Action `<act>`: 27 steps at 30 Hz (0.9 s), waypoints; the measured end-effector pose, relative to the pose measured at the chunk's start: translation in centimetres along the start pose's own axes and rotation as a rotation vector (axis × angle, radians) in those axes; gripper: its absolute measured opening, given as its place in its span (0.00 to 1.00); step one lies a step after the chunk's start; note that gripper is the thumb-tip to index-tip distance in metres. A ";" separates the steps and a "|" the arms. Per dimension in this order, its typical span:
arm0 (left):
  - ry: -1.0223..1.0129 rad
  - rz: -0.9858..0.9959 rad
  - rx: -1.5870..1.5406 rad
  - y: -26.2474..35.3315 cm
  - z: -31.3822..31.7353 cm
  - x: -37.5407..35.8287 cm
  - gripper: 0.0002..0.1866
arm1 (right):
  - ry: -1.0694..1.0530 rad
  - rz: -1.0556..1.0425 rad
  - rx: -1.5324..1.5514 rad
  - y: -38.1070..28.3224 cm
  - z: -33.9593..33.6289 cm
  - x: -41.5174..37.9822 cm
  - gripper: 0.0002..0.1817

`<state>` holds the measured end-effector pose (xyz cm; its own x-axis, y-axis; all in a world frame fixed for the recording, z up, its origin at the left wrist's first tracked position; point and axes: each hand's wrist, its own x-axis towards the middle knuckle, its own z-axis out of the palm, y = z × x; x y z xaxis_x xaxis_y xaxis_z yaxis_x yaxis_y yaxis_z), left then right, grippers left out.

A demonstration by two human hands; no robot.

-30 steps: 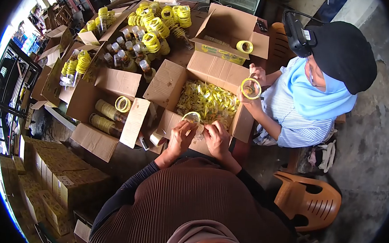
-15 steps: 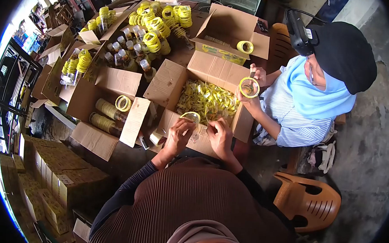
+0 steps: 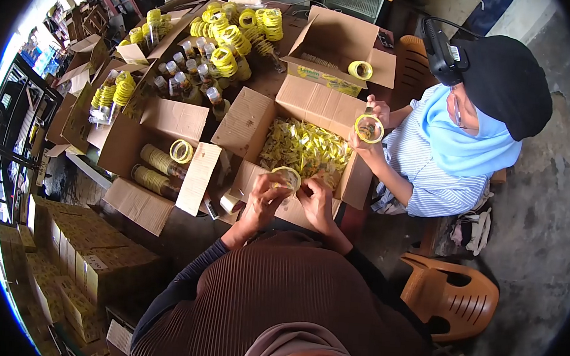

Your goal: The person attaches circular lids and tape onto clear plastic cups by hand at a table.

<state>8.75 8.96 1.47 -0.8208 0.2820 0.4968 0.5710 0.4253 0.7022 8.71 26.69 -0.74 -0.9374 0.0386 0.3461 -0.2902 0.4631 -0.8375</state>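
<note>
Over the near side of an open cardboard box, my left hand (image 3: 261, 206) is closed around a clear, round plastic container with a yellow rim (image 3: 288, 174). My right hand (image 3: 316, 205) is beside it, fingertips pinched together close to the container's right side; whatever they hold is too small to make out. Small yellow packets (image 3: 304, 146) fill the cardboard box (image 3: 241, 123) just beyond both hands. A roll of tape (image 3: 229, 204) lies left of my left wrist.
A co-worker (image 3: 446, 143) at right holds a similar yellow-rimmed container (image 3: 369, 128). Left stands a box (image 3: 125, 144) with stacks of round, yellow-edged pieces. Behind are capped bottles (image 3: 190, 72), yellow rings (image 3: 232, 39) and another box (image 3: 338, 36). An orange chair (image 3: 452, 299) is at right.
The yellow-rimmed container in my left hand has shifted slightly right and tilted. My right hand has moved a little left and down, nearer to it. The co-worker's container has shifted slightly.
</note>
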 end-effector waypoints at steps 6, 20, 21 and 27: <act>0.030 0.052 0.160 -0.2 -1.7 -0.2 0.23 | -0.001 -0.113 0.076 -1.0 0.5 0.2 0.08; 0.024 -0.425 -0.172 -1.2 -4.0 -2.9 0.35 | -0.038 -0.172 0.125 -1.7 0.8 0.1 0.10; 0.028 -0.390 -0.135 -1.3 -4.0 -3.0 0.35 | -0.015 -0.186 0.100 -2.1 0.6 0.2 0.10; 0.041 -0.146 0.033 -1.0 -4.4 -2.3 0.35 | 0.013 -0.287 -0.036 -4.4 -0.2 0.6 0.10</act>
<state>10.12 4.08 1.90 -0.8935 0.1796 0.4115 0.4442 0.4873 0.7518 9.49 24.85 3.20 -0.8154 -0.0872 0.5723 -0.5358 0.4881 -0.6889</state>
